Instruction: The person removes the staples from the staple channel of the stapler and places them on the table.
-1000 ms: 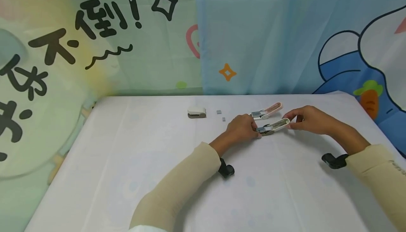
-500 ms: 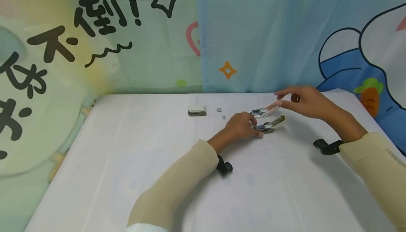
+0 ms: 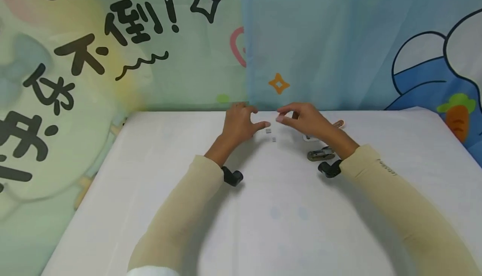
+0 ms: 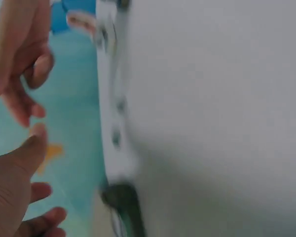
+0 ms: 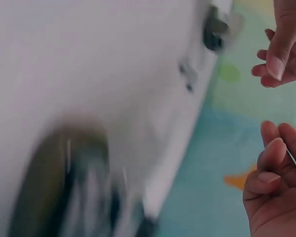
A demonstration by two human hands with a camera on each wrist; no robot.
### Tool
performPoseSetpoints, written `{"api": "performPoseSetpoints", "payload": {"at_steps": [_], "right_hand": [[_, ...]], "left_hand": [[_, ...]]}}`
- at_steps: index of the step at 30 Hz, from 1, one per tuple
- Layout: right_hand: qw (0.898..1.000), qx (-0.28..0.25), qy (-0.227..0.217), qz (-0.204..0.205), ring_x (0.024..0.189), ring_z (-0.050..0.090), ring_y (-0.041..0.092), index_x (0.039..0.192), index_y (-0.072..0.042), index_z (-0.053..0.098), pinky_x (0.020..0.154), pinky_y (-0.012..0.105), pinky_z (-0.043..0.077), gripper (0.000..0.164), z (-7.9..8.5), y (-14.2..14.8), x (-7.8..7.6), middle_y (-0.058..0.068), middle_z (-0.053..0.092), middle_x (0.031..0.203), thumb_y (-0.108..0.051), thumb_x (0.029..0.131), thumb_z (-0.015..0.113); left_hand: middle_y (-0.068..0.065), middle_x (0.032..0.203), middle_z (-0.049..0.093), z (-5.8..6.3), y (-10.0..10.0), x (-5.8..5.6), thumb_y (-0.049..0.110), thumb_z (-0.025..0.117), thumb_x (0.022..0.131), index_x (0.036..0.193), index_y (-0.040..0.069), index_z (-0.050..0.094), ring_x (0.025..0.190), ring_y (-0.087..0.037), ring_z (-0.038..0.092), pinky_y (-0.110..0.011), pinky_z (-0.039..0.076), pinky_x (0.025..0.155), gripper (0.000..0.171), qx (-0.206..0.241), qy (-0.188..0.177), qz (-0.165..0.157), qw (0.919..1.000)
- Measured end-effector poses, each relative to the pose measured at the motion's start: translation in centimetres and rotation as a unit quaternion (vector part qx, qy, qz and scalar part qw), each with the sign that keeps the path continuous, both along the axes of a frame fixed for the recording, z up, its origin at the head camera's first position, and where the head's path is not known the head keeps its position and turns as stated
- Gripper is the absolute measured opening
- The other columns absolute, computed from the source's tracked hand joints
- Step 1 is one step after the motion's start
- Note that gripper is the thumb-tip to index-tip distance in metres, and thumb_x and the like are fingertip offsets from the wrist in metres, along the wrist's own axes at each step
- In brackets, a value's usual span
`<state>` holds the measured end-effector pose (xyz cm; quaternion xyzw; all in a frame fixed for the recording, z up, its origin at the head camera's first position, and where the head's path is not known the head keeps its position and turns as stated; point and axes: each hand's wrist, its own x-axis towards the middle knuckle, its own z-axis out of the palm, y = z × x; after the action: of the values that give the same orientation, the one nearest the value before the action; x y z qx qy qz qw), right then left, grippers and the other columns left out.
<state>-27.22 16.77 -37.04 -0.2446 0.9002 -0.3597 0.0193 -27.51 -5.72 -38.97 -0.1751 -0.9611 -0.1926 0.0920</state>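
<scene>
My left hand (image 3: 241, 123) is raised over the far part of the table, thumb and fingers spread apart and holding nothing. It covers the small white stapler in the head view; a blurred stapler (image 5: 214, 29) shows in the right wrist view. My right hand (image 3: 303, 119) faces it, fingers loosely bent, with nothing visible between them. Two small grey pieces, perhaps staple strips, lie below the gap between the hands: a farther grey piece (image 3: 268, 131) and a nearer grey piece (image 3: 274, 140). Behind the right forearm lie a pink-handled stapler (image 3: 340, 124) and a grey stapler (image 3: 321, 154).
A white cloth covers the table (image 3: 263, 225). Its far edge meets a printed curtain (image 3: 320, 50). Dark wrist cameras stick out below both wrists, the right camera (image 3: 329, 169) close to the grey stapler.
My left hand has let go of the grey stapler and moved left, over the white stapler. My right hand has moved left from the pink-handled stapler. The head view has shifted slightly.
</scene>
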Motion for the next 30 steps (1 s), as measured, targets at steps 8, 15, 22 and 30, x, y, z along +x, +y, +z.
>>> {"api": "performPoseSetpoints", "payload": {"at_steps": [8,15,22,30], "right_hand": [[0.998,-0.004,-0.053,0.029,0.069,0.054,0.021,0.132,-0.008,0.061,0.059,0.034,0.045,0.055,-2.9,-5.5,-1.6,0.01,0.06,0.13,-0.033,0.086,0.077],[0.996,0.015,-0.083,0.04,0.061,0.057,0.019,0.133,-0.003,0.059,0.057,0.03,0.046,0.056,-3.3,-8.0,-2.2,0.012,0.06,0.128,-0.024,0.085,0.078],[0.994,0.06,-0.07,0.05,0.075,0.062,0.019,0.13,0.002,0.059,0.069,0.032,0.049,0.049,-3.2,-8.9,-2.5,0.016,0.066,0.116,-0.019,0.088,0.075],[0.993,0.079,-0.076,0.053,0.081,0.06,0.019,0.115,-0.002,0.07,0.068,0.03,0.048,0.028,-3.1,-8.9,-2.0,0.012,0.065,0.112,-0.014,0.09,0.072]], "left_hand": [[-0.013,0.127,0.056,-2.1,-5.6,-0.6,0.048,0.077,0.08,0.14,0.011,0.053,0.117,-0.033,0.041,-0.048,0.037,0.096,0.075,0.009,-0.162,0.044,0.9858],[-0.017,0.118,0.055,-3.3,-6.5,-0.9,0.036,0.079,0.082,0.133,0.01,0.061,0.11,-0.033,0.042,-0.041,0.042,0.088,0.059,0.039,-0.184,0.018,0.9821],[-0.016,0.107,0.056,-3.5,-6.1,-1.0,0.033,0.079,0.083,0.12,0.008,0.07,0.103,-0.034,0.044,-0.039,0.04,0.083,0.046,0.065,-0.16,0.009,0.9849],[-0.013,0.106,0.065,-3.7,-5.9,-0.4,0.022,0.076,0.087,0.115,0.007,0.072,0.1,-0.028,0.055,-0.035,0.044,0.082,0.032,0.115,-0.169,-0.018,0.9786]]}}
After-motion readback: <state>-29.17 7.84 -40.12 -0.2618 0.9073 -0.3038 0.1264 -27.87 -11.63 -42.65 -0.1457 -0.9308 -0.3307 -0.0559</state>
